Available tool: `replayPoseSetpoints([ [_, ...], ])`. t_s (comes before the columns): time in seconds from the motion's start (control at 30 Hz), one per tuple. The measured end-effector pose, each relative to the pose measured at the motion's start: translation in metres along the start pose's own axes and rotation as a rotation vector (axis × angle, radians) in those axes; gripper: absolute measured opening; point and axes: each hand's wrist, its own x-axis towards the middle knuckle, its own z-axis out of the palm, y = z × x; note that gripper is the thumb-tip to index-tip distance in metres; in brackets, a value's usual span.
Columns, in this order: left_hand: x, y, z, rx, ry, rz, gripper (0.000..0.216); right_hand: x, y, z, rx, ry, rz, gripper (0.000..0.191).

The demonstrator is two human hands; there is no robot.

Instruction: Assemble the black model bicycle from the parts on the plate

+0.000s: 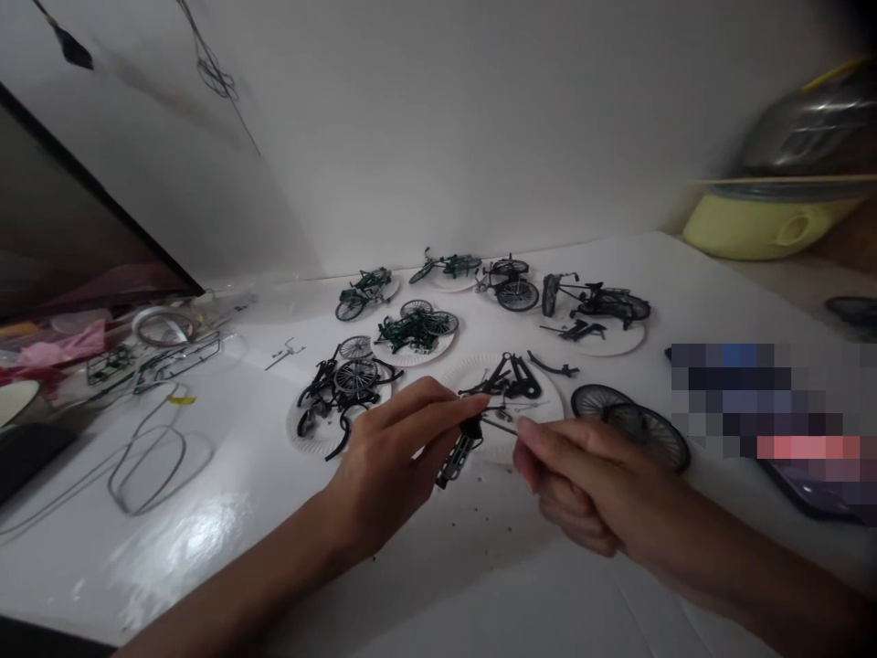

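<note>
1. Black model-bicycle part (460, 454): in the air above the white surface (137, 567), mid-scene.
2. Left hand (390, 466): fingers closed narrow on that part.
3. Right hand (589, 484): fingers pinched narrow on a thin dark rod (500, 426), tip at the part.
4. Paper plate (472, 370) with black bicycle pieces: just far of both hands.
5. Spoked wheels (648, 437): on the surface, far of the right hand.

Nothing readable is appearing here — no words, no numbers, no brands are showing on anything.
</note>
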Motion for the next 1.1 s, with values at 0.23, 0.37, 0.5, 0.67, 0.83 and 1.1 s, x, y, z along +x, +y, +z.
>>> replayPoseSetpoints([
  [0.23, 0.003, -0.001, -0.001, -0.014, 0.008, -0.027, 0.024, 0.002, 0.012, -0.002, -0.579, 0.198, -0.331, 0.032],
  [0.37, 0.0, -0.002, -0.001, 0.011, 0.014, 0.014, 0.028, 0.0, 0.0, -0.001, 0.086, -0.08, 0.032, 0.045],
  [0.5, 0.0, -0.003, 0.0, -0.004, -0.003, 0.032, 0.028, 0.003, 0.001, 0.002, 0.075, -0.059, 0.011, 0.048],
  [0.67, 0.001, 0.002, 0.002, -0.043, -0.005, -0.044, 0.027, 0.004, 0.01, 0.0, -0.602, 0.203, -0.357, 0.027],
  [0.83, -0.002, 0.004, 0.003, -0.025, 0.008, 0.046, 0.03, 0.001, -0.005, 0.001, 0.127, -0.105, 0.062, 0.042],
  [1.1, -0.007, -0.003, 0.009, -0.02, -0.024, 0.034, 0.033, -0.001, 0.008, 0.006, -0.322, 0.14, -0.218, 0.029],
])
